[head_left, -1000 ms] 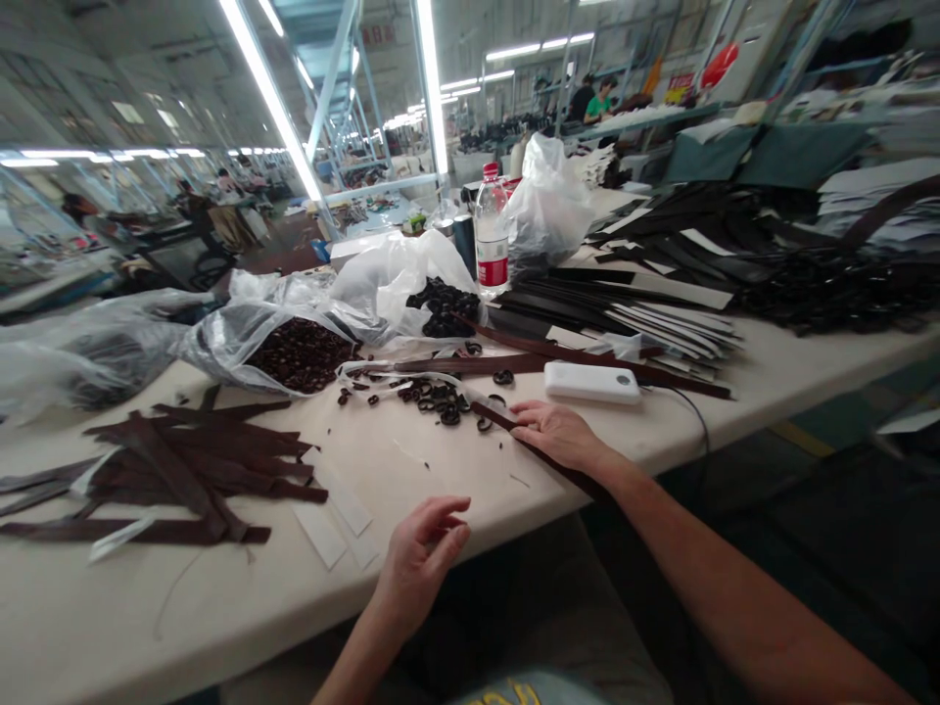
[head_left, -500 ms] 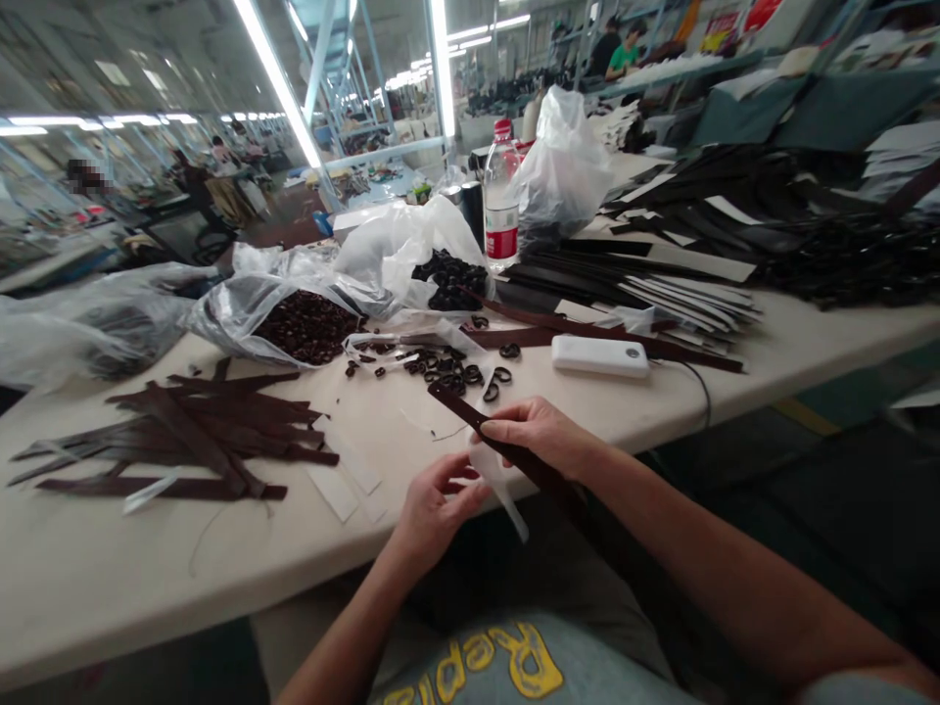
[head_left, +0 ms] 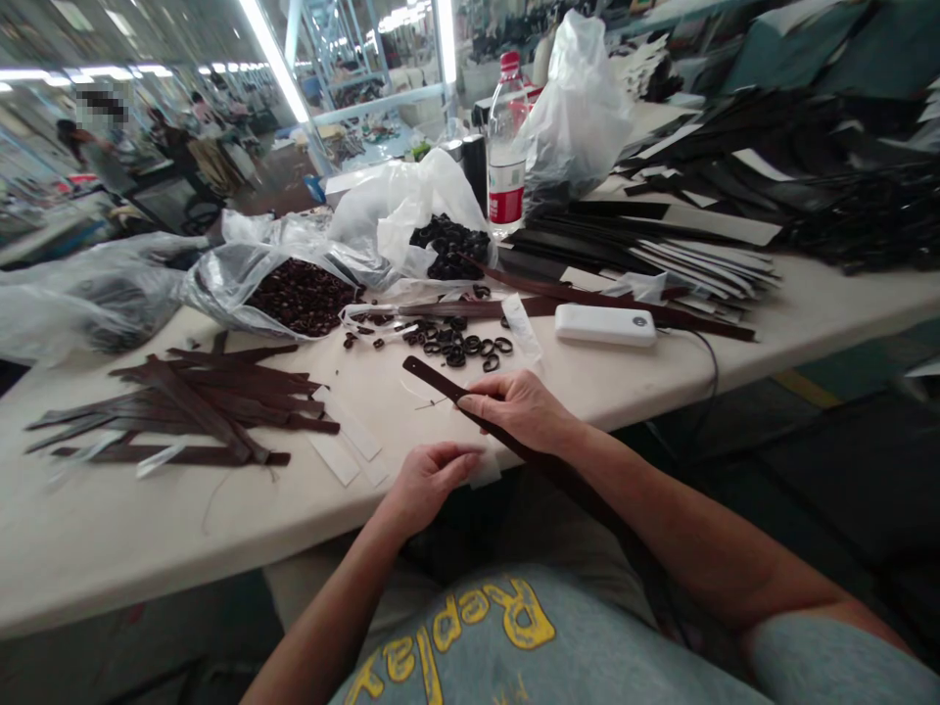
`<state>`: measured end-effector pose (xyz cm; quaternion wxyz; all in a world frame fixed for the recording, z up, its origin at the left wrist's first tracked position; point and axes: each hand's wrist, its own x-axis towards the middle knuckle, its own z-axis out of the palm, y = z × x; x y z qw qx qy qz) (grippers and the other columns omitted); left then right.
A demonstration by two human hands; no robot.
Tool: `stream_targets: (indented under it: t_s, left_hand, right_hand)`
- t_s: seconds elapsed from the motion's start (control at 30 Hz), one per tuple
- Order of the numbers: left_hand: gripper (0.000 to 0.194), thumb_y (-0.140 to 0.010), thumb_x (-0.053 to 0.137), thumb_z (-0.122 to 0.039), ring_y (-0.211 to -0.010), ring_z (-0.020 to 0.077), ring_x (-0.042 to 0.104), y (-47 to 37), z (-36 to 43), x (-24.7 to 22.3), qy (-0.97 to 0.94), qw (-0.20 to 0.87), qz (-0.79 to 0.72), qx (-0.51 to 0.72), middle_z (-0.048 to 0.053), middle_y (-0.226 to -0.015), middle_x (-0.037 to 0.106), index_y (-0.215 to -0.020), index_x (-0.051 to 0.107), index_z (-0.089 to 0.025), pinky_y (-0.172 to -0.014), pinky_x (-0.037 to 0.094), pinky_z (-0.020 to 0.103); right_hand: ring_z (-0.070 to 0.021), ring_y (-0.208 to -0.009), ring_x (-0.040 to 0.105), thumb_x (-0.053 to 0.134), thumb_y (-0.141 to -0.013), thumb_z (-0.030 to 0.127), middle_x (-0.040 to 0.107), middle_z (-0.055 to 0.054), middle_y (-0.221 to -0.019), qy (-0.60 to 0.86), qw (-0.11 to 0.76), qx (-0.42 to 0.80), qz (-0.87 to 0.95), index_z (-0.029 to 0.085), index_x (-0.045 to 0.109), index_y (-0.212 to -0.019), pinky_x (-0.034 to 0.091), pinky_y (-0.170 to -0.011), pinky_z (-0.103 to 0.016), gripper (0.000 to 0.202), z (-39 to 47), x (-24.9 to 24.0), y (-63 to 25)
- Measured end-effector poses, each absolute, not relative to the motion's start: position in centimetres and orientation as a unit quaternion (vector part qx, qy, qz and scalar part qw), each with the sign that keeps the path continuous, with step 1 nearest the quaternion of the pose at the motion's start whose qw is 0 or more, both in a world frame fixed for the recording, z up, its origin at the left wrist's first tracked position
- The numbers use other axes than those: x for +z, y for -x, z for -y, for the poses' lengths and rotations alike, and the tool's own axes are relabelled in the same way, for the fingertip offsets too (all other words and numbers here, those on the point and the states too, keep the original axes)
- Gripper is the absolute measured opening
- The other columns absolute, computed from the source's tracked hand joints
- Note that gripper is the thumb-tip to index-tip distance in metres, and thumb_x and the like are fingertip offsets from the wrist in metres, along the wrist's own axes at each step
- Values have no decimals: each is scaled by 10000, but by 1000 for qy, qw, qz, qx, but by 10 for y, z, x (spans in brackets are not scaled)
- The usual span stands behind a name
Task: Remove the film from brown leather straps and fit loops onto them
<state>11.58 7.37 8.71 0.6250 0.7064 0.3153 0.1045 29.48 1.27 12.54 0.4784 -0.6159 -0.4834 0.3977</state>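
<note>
My right hand (head_left: 518, 411) grips a long dark brown belt strap (head_left: 433, 377) between thumb and fingers. The strap's rounded, punched end points up and left over the table, and its tail runs down beneath my right forearm. Just left of it, my left hand (head_left: 433, 480) is closed in a pinch, with a translucent plastic strip (head_left: 485, 468) at its fingertips, blurred at the table's edge. Beyond both hands lie several small dark belt loops (head_left: 459, 348), and a whitish plastic strip (head_left: 523, 331) rests beside them.
Brown straps (head_left: 198, 406) are piled at left. Plastic bags hold brown loops (head_left: 301, 299) and black pieces (head_left: 451, 245). A bottle (head_left: 506, 147) stands behind a white power bank (head_left: 606, 325) with a cable. Black straps (head_left: 587, 245) lie at right on the table (head_left: 132, 548).
The plastic strip hanging between my hands has dropped away from the strap, and my left fingers have closed. My right hand has shifted slightly left and up with the strap. The view has tilted down.
</note>
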Motion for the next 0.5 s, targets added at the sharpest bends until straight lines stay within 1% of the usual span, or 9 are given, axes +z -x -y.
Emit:
stream_targets:
  t_s: [0.07,0.13,0.2,0.27,0.3,0.33,0.4,0.43,0.5]
  left_hand:
    - [249,-821,656,-374,-718,186,662,-118,-75,87,-726,603,-316,95,24,-802,778,-908,802,-191,-677,520,278]
    - [218,-790,687,-370,-673,173,645,-122,-78,88,-725,597,-327,101,17,-730,762,-798,798,-183,-659,515,267]
    - [237,-733,741,-392,-607,153,621,-127,-81,89,-686,629,-346,121,19,-640,727,-697,770,-159,-629,511,258]
    - [299,-659,802,-425,-563,133,605,-133,-86,90,-610,685,-364,161,22,-595,694,-642,727,-137,-599,513,247]
    - [337,-624,829,-443,-552,124,603,-135,-89,91,-566,713,-370,187,21,-590,683,-631,704,-131,-590,517,241]
    - [372,-593,851,-458,-548,116,605,-138,-92,92,-522,736,-374,215,15,-593,674,-633,681,-129,-586,523,234]
    - [423,-557,879,-473,-549,104,617,-143,-97,94,-444,768,-379,264,-1,-610,665,-661,643,-138,-591,540,225]
    - [432,-560,883,-471,-548,99,623,-146,-99,95,-415,778,-381,279,-6,-623,667,-682,629,-144,-592,548,222]
    - [413,-597,874,-449,-540,91,631,-151,-102,97,-372,790,-388,296,-9,-652,677,-724,617,-152,-586,557,215]
  right_hand:
    - [-110,-514,517,618,-852,393,592,24,-563,617,485,396,476,144,737,-817,356,-461,-209,278,-13,126,-295]
    - [-113,-536,547,627,-845,390,622,11,-606,612,506,386,469,146,742,-830,395,-480,-206,271,-13,128,-297]
    - [-114,-560,577,638,-836,408,690,-25,-773,603,543,374,449,146,745,-865,448,-504,-216,285,-9,132,-299]
    - [-111,-569,596,643,-833,439,706,-65,-988,601,576,356,424,146,739,-914,485,-510,-231,319,1,135,-303]
    - [-110,-561,596,641,-838,451,700,-71,-1014,609,581,345,415,146,733,-926,486,-500,-233,330,8,137,-305]
    - [-111,-548,591,634,-848,456,700,-67,-968,623,573,334,414,148,728,-920,474,-482,-229,330,16,138,-306]
    - [-116,-508,559,603,-879,444,645,-20,-713,662,524,315,434,159,713,-847,422,-445,-216,307,35,138,-306]
    - [-120,-505,549,588,-894,427,610,-6,-650,675,496,308,452,169,700,-799,406,-440,-215,296,44,137,-305]
    - [-134,-556,566,562,-917,376,608,-6,-659,683,454,288,494,187,679,-766,424,-486,-224,269,60,132,-299]
